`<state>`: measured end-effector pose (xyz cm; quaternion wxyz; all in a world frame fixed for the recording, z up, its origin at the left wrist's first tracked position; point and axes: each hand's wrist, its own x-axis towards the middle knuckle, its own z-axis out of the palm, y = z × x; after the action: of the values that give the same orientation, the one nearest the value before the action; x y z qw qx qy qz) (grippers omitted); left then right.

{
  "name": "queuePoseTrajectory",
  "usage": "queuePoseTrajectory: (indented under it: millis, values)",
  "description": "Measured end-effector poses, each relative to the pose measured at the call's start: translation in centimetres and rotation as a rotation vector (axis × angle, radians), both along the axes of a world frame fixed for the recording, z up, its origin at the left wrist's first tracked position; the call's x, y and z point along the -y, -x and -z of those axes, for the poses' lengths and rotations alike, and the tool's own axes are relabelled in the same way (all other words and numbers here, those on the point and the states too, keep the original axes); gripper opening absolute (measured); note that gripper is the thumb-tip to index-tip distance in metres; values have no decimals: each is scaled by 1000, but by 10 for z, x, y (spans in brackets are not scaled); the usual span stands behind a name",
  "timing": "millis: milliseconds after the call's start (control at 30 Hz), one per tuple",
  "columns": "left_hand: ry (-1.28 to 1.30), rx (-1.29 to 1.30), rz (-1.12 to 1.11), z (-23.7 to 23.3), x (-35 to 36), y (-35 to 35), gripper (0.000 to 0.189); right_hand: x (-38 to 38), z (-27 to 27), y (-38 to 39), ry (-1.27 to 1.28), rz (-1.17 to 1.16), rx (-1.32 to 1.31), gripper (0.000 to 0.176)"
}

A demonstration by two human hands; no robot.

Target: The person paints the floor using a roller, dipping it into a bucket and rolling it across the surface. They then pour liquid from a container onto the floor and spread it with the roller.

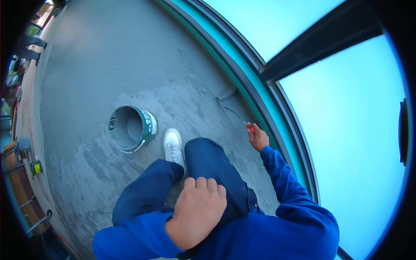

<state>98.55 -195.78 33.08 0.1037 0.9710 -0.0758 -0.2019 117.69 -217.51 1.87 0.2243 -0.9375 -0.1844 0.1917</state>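
Roller point(226, 93) at the floor's point(108, 56) right edge, against the window frame point(249, 89).
Right hand point(258, 139) grips its red handle; left hand point(199, 212) rests curled closed and empty on the knee point(208, 158). Bucket point(132, 128) stands left, with open grey floor beyond.

The paint bucket point(132, 128) stands on the floor point(108, 65), just left of the shoe point(173, 146). To their right, the right hand point(259, 138) holds a mini roller point(226, 93) whose head lies farther off, beside the window frame point(242, 82). Nearest, the left hand point(198, 210) rests on the knee point(208, 158).
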Motion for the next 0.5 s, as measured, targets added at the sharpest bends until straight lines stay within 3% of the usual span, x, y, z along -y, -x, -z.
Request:
queuePoseTrajectory:
  millis: [367,500]
  values:
    - [-14,-63,84,2,9,-14,24,171,-40,101,102,-51,90,28]
    - [-10,-91,101,0,9,-17,24,214,-60,143,200,29,4,28]
